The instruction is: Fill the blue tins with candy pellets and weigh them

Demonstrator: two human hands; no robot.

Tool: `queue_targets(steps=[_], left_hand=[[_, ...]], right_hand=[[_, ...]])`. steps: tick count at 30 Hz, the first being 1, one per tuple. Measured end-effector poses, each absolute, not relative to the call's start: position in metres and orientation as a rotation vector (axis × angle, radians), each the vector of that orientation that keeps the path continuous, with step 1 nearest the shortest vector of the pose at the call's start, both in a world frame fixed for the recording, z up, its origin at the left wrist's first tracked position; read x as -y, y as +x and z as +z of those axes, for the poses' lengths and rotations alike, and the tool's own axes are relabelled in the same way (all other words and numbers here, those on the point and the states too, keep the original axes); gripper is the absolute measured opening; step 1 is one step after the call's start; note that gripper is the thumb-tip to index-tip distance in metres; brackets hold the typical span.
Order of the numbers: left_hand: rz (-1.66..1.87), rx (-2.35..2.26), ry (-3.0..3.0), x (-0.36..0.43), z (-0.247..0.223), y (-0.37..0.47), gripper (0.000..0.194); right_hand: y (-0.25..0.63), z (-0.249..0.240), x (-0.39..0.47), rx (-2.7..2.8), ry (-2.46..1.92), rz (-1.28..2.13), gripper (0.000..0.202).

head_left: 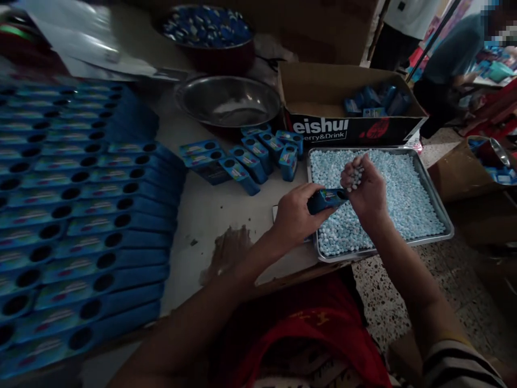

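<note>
My left hand [297, 213] grips a small blue box [328, 198] with a round hole in its top, tilted over the near left part of a metal tray [447, 233]. Small pale blue and white pellets [407, 199] cover the tray. Cupped just right of the box's hole, my right hand [368, 191] holds a handful of the same pellets, its fingers curled around them. How full the box is cannot be seen. Left of my hands, several similar blue boxes [242, 161] stand loosely grouped on the table [194, 215].
Rows of blue boxes [117, 237] fill the table's left side. Behind are a metal basin [226, 102], a bowl of blue-and-silver pieces [208, 27] and a cardboard carton [319, 89] with some boxes inside. Another person [452, 54] bends at the far right, near an open carton [456, 167].
</note>
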State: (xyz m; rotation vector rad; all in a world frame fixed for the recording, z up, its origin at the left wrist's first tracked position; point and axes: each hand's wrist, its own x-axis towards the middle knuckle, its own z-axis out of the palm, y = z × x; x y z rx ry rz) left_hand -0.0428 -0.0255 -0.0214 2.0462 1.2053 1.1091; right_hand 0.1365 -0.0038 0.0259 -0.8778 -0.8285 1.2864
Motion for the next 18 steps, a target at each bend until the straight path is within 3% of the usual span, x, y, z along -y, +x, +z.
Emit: queue_targets(steps=[18], left_hand=[[1.273,-1.094,1.798,0.025,-0.054,-0.021,0.034]], right_hand=[[0.19,0.009,0.003,1.029,-0.946,1.107,0.036]])
